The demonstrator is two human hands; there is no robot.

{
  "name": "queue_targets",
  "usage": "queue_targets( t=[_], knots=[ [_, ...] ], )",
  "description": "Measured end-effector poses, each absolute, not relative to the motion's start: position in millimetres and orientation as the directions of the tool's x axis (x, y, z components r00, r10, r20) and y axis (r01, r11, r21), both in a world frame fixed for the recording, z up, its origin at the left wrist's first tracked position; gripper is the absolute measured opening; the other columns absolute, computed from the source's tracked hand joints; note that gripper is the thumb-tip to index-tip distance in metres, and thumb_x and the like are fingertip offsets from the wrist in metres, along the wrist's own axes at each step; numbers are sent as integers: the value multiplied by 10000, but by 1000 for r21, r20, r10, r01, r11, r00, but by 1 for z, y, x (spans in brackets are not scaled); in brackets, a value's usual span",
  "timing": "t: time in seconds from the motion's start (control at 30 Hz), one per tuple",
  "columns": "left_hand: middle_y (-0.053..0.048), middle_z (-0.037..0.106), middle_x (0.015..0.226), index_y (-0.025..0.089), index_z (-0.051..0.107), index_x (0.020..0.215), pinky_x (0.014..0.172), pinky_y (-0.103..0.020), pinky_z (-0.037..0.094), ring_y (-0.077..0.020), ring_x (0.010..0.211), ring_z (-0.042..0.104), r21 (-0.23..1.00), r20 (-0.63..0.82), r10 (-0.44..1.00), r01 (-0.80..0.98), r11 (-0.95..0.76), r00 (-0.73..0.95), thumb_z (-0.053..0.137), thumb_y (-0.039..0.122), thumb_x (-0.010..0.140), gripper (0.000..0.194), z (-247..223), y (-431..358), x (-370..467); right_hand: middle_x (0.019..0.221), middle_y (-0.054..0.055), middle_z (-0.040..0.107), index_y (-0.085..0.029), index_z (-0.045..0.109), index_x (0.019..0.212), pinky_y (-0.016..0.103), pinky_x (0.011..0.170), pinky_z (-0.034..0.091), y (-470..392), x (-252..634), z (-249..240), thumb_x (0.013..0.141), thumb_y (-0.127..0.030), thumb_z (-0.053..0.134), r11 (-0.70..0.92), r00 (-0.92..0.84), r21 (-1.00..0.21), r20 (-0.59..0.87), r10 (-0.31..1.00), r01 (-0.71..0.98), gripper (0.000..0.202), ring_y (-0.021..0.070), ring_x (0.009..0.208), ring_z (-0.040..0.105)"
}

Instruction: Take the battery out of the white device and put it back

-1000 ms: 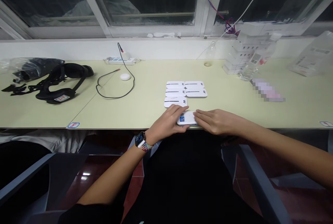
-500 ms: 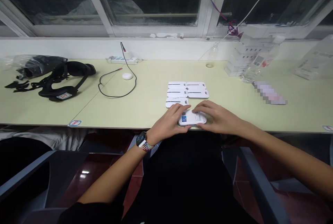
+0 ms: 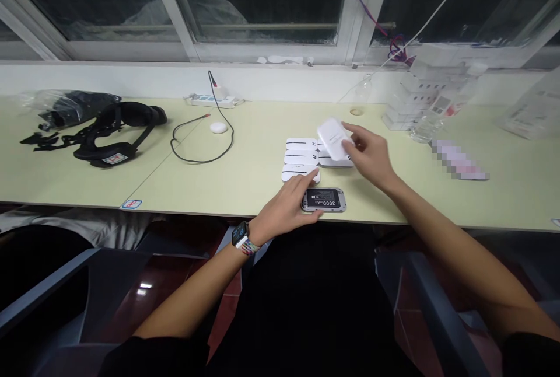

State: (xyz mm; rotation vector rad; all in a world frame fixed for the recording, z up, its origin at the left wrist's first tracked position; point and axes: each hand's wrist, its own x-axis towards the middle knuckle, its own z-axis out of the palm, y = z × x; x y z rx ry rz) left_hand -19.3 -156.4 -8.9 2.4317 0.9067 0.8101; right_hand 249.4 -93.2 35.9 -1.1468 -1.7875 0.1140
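My left hand [image 3: 291, 202] grips the left end of a small opened device [image 3: 343, 202] near the table's front edge, thumb below and fingers above. A black battery [image 3: 324, 198] marked 3000mAh shows inside its grey frame. Raised above the table, my right hand [image 3: 370, 152] pinches a thin white back cover [image 3: 333, 139] by its right side, and the cover is tilted. Behind my left hand lie several white rounded devices [image 3: 301, 157] with black lines and W marks. The raised cover partly hides those on the right.
At the left lie a black headset [image 3: 109, 152] and a plastic bag. A black cable [image 3: 199, 161] loops around a white oval object [image 3: 218, 128], with a power strip [image 3: 214, 100] behind. White boxes [image 3: 400, 117], a clear bottle [image 3: 424, 131] and a blurred pink item [image 3: 459, 160] stand or lie right.
The white cover has come off the device. My right hand has lifted it up and away, exposing the battery. My left hand has stayed at the device's left end.
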Motion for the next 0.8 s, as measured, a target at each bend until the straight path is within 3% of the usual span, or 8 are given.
queue_targets(
  t=[0.07, 0.17, 0.23, 0.4, 0.57, 0.67, 0.8],
  knots=[
    [-138, 606, 1480, 304, 399, 1689, 1189, -552, 516, -362, 1373, 600, 529, 355, 695, 478, -701, 626, 768, 428, 1020, 774, -7, -158, -19, 880, 49, 759, -200, 741, 1432, 373, 727, 518, -83, 226, 37, 966, -228, 601, 478, -167, -580, 508, 845, 660, 487, 215, 739, 634],
    [-142, 616, 1444, 257, 492, 1607, 1185, -544, 518, -357, 1353, 595, 491, 348, 690, 503, -711, 635, 754, 419, 1029, 655, -5, -160, -19, 861, 61, 777, -204, 847, 1176, 351, 700, 444, -68, 196, 36, 929, -246, 652, 372, -296, -517, 228, 928, 771, 318, 217, 768, 638],
    [-140, 618, 1436, 251, 501, 1589, 1185, -547, 516, -357, 1349, 592, 475, 352, 683, 507, -719, 640, 746, 413, 1033, 629, -5, -160, -19, 899, 72, 793, -211, 860, 1081, 343, 682, 403, -61, 185, 35, 911, -274, 697, 331, -301, -489, 142, 943, 807, 244, 220, 798, 640],
    [-129, 622, 1424, 270, 504, 1572, 1186, -546, 513, -354, 1347, 595, 459, 344, 681, 516, -723, 647, 735, 423, 1043, 597, -5, -160, -19, 814, 36, 737, -214, 838, 1012, 332, 674, 349, -61, 192, 35, 931, -273, 681, 381, -311, -518, 220, 925, 766, 187, 187, 750, 589],
    [-122, 626, 1431, 268, 487, 1562, 1176, -530, 517, -344, 1347, 599, 477, 337, 688, 513, -713, 643, 745, 421, 1041, 601, -3, -160, -20, 666, -16, 614, -197, 747, 841, 312, 665, 362, -87, 230, 33, 940, -281, 635, 518, -413, -623, 321, 852, 586, 172, 149, 653, 522],
    [-127, 634, 1439, 271, 458, 1580, 1169, -539, 521, -351, 1353, 603, 518, 329, 703, 502, -693, 631, 778, 431, 1016, 667, -2, -159, -20, 732, -2, 675, -193, 747, 874, 302, 679, 408, -111, 250, 26, 937, -254, 642, 598, -541, -623, 312, 781, 504, 136, 150, 671, 567],
    [-126, 653, 1433, 295, 445, 1600, 1174, -563, 518, -360, 1357, 615, 572, 321, 714, 474, -670, 622, 814, 429, 988, 727, -2, -156, -21, 864, 26, 700, -208, 763, 967, 306, 700, 449, -139, 266, 16, 938, -203, 655, 641, -587, -562, 307, 749, 524, 112, 175, 755, 610]
  ],
)
